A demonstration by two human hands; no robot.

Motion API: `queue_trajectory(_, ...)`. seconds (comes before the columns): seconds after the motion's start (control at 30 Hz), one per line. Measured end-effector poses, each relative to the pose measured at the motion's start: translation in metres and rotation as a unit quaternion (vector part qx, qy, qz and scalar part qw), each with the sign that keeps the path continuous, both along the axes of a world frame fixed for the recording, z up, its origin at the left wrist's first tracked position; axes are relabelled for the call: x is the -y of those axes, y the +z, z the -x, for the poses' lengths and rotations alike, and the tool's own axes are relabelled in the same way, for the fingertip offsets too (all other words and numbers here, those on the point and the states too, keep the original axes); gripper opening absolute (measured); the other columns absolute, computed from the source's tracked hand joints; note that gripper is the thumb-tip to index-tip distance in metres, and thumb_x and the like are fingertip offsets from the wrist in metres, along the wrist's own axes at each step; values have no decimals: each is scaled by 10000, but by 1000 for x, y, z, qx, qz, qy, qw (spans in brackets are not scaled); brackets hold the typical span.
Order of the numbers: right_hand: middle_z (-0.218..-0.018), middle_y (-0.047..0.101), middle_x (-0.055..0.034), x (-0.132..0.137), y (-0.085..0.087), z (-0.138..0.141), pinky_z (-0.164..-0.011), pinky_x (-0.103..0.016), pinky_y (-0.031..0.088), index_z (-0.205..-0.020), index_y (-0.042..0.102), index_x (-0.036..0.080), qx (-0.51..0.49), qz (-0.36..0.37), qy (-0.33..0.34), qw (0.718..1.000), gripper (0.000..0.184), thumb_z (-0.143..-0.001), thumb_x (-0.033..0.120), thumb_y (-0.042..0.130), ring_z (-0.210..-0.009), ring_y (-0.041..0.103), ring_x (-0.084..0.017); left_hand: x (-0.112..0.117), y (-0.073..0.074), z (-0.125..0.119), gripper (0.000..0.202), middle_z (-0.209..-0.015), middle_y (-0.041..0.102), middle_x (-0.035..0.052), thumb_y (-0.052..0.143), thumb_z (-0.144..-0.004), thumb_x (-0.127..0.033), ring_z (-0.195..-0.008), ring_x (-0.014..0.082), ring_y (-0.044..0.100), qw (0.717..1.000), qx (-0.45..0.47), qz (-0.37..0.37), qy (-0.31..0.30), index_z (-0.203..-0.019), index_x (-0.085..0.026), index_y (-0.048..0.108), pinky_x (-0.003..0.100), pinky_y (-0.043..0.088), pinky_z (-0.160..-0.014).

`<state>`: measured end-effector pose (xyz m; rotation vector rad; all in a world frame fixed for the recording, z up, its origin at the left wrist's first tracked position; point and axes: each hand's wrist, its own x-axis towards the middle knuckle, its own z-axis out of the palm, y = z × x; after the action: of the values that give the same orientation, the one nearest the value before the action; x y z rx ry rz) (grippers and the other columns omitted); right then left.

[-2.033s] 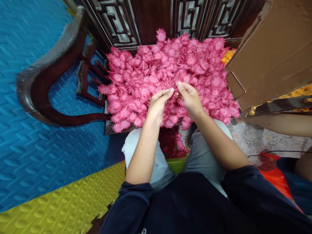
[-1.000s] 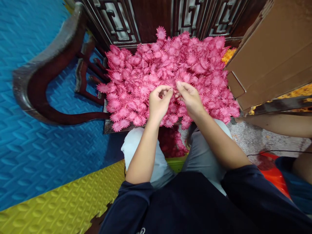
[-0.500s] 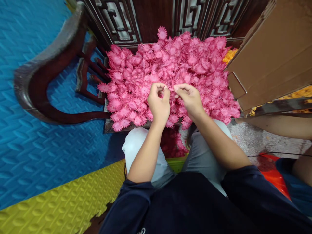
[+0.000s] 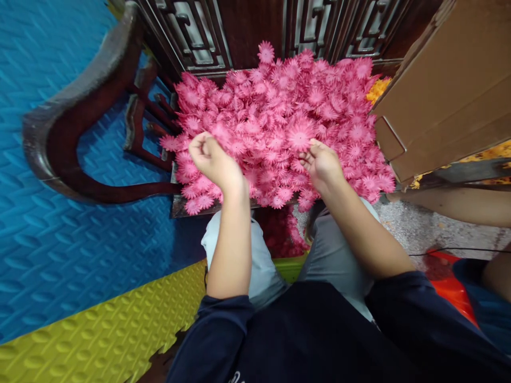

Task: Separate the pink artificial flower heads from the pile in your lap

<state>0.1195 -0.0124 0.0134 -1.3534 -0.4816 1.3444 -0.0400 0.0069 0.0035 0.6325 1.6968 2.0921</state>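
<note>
A thick heap of pink artificial flower heads (image 4: 259, 175) covers a dark wooden seat (image 4: 181, 205) in front of my knees. Over the left part of the heap, my left hand (image 4: 213, 159) is closed in a pinch on a slightly blurred pink flower head (image 4: 221, 133). My right hand (image 4: 322, 164) hovers over the right part, its thumb and fingertips closed at the edge of another pink flower head (image 4: 301, 137), held face up. The two hands are well apart, and the exact grip points are partly hidden by the fingers.
A curved wooden armrest (image 4: 51, 149) stands at the left above blue floor mats (image 4: 120, 250). Lattice panels (image 4: 191, 32) back the heap. To the right are a cardboard box (image 4: 447, 80), orange flowers (image 4: 377, 90) and another person's leg (image 4: 451, 205).
My hands, formerly almost together over the heap's middle, have separated. The left has moved left and the right slightly right, with a flower head now showing at each.
</note>
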Motion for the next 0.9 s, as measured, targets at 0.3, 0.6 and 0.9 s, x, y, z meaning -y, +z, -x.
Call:
queue_trajectory(0.3, -761, 659, 59, 6, -8, 2, -510, -141, 412, -884, 637, 233, -32, 33, 82, 996, 83, -807, 200, 629, -559, 569, -30, 20, -4, -17, 248, -1021, 605, 38, 610, -756, -33, -927, 137, 569, 960, -195, 43, -199, -950, -187, 612, 287, 445, -873)
queue_trajectory(0.6, -765, 691, 64, 7, -4, 4, -531, -146, 429, -800, 661, 206, -80, 18, 119, 989, 22, -804, 204, 640, -526, 553, -11, 32, 4, -33, 44, -854, 673, 20, 710, -746, -243, -828, 160, 596, 901, -311, 49, -300, -766, -214, 683, 296, 450, -784)
queue_trajectory(0.9, -695, 674, 43, 3, -2, -4, -578, -177, 455, -723, 666, 193, -93, 17, 164, 982, 79, -732, 235, 731, -580, 574, -41, 32, 4, -34, 20, -804, 700, 16, 715, -742, -212, -755, 130, 616, 905, -226, 51, -357, -749, -202, 731, 266, 473, -743)
